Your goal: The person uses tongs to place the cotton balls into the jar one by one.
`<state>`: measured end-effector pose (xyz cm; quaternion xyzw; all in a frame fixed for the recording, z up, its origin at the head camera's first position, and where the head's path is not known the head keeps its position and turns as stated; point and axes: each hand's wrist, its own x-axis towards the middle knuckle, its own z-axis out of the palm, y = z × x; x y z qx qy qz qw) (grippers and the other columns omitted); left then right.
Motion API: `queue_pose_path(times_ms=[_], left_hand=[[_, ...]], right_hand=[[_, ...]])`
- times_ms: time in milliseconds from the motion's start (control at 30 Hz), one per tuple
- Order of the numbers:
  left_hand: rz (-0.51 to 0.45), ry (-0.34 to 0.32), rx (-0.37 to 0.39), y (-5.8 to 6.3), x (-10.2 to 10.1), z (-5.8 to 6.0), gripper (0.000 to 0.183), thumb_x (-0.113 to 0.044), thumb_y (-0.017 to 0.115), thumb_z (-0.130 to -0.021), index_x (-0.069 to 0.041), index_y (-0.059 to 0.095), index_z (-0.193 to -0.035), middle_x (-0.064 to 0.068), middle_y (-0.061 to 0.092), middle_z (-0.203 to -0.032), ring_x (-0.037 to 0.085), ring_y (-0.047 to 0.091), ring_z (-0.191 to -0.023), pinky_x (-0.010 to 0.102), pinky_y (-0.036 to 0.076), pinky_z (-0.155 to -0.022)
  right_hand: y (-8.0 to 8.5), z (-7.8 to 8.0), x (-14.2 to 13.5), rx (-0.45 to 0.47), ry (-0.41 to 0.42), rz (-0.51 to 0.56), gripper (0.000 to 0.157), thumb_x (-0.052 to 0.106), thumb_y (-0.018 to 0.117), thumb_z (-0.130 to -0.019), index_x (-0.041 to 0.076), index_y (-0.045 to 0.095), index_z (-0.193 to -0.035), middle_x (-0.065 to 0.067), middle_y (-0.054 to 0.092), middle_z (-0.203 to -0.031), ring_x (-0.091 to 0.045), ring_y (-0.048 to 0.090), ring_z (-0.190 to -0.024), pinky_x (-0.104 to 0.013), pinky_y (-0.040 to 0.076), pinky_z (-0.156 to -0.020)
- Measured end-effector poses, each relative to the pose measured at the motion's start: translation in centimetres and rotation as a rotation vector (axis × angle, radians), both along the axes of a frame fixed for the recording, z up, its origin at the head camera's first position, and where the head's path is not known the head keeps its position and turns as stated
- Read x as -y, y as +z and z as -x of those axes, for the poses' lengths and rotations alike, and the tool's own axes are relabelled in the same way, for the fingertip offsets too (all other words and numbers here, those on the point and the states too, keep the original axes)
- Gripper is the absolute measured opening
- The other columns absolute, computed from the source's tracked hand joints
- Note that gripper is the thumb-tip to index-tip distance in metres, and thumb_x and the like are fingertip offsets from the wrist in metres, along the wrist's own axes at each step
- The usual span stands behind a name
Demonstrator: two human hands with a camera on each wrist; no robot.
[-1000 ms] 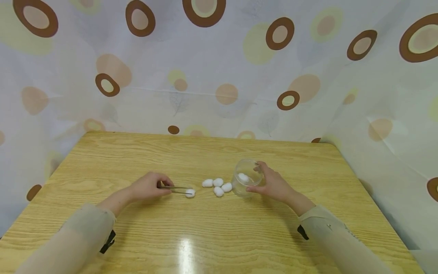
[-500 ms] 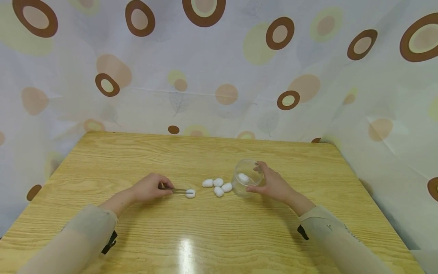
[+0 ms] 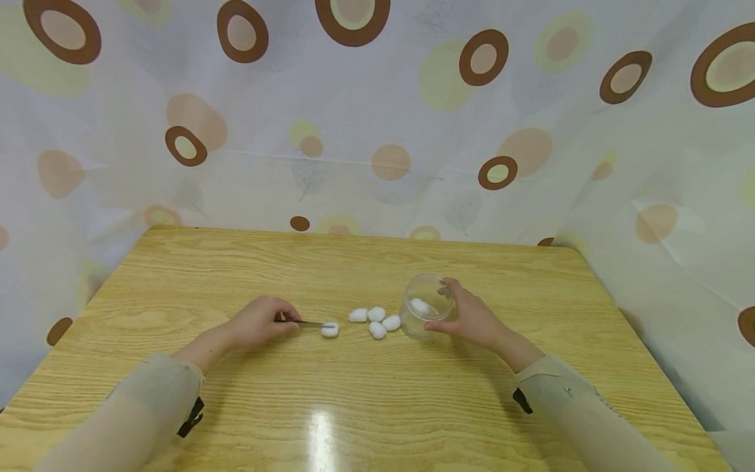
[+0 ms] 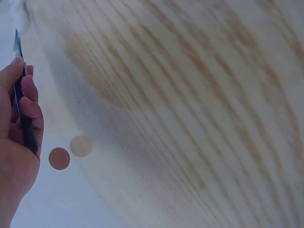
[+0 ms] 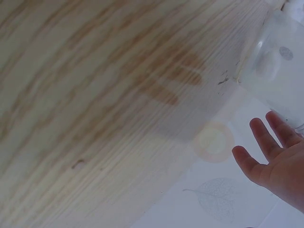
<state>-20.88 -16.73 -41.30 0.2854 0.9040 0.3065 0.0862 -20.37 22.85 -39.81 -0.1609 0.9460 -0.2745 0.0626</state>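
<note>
Left hand (image 3: 257,322) grips tweezers (image 3: 309,324), tips on a ball (image 3: 330,331); right hand (image 3: 472,321) holds a jar (image 3: 415,330) with another ball (image 3: 420,306) inside; four loose balls (image 3: 376,314) lie between.

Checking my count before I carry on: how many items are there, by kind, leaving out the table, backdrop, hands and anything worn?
Clear jar: 1
Tweezers: 1
White balls: 6 (4 clustered beside the jar, 1 at the tweezers' tips, 1 visible inside the jar)
Total: 8
</note>
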Motion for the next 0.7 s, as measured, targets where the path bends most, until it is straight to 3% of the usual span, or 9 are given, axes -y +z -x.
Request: queue_pose_path(times_ms=[267, 700], left_hand=[[-0.018, 0.021, 0.002, 0.7, -0.2, 0.3, 0.011, -0.015, 0.066, -0.087, -0.007, 0.071, -0.092, 0.0, 0.067, -0.082, 0.003, 0.048, -0.063, 0.02, 0.042, -0.057], [-0.046, -0.002, -0.024, 2.5, -1.1, 1.2, 0.013, -0.016, 0.064, -0.089, -0.006, 0.071, -0.096, 0.003, 0.067, -0.084, 0.005, 0.049, -0.06, 0.022, 0.043, -0.056]], right_hand=[[0.2, -0.1, 0.1, -0.001, 0.004, -0.003, 0.096, 0.046, 0.072, -0.078, -0.002, 0.021, -0.143, -0.022, 0.047, -0.137, -0.043, 0.042, -0.126, -0.058, 0.037, -0.099], [0.3, -0.2, 0.0, 0.0, 0.003, -0.001, 0.096, 0.047, 0.072, -0.078, -0.002, 0.021, -0.143, -0.024, 0.046, -0.137, -0.045, 0.042, -0.125, -0.058, 0.036, -0.099]])
